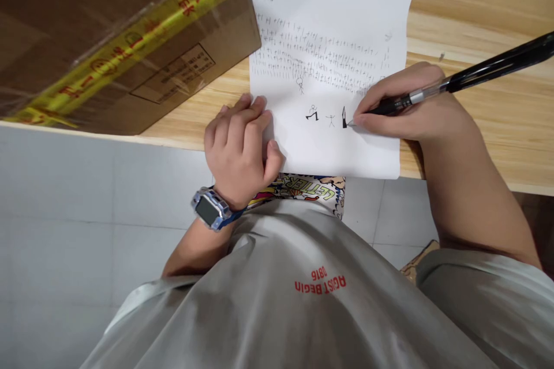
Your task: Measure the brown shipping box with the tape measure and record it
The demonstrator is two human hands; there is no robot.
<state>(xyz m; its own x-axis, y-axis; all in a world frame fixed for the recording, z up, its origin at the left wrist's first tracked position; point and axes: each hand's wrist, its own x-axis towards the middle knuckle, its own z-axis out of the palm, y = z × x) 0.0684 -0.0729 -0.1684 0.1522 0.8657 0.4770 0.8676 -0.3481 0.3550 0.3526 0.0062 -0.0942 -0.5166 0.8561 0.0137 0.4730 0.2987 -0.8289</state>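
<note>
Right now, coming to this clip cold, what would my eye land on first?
First, the white sheet of paper on the pale wooden table, covered in rows of tally strokes with small stick figures below. The right hand holds a black pen, its tip at a dark drawn shape, while the left hand, with a blue wristwatch, rests on the sheet's near-left corner. A brown cardboard box with yellow tape fills the upper left.

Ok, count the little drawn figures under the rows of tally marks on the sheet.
4 on the paper: one just below the tally rows, one lower left, a small one beside it, and a dark one at the pen tip. The right hand may hide more.
</note>
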